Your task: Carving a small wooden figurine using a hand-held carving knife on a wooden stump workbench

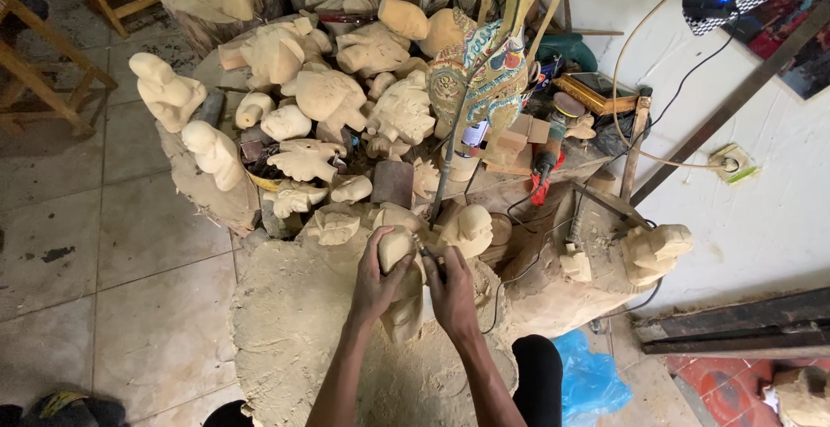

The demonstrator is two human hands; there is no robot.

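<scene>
Wooden carving, pale and unfinished, sits upright on a big sawdust-covered stump low in the centre of the head view. Left hand wraps around its left side, fingers closed on the upper part, gripping it. Right hand presses against its right side, closed around a thin dark tool whose tip meets the carving near the top; a cable curls away from that hand across the stump.

Just behind, touching or nearly so, stands a second rounded pale figure. Beyond it a crowded pile of raw wooden figures covers the counter, some upright, some lying. A flat painted puppet on a stick rises from the pile, right of centre. A red-handled tool lies on the counter near small wood blocks. Another pale carving rests at the right edge, near the white wall. Blue plastic bag lies on the floor beside the person's dark-clothed knee. Tiled floor to the left, well apart from the hands.
</scene>
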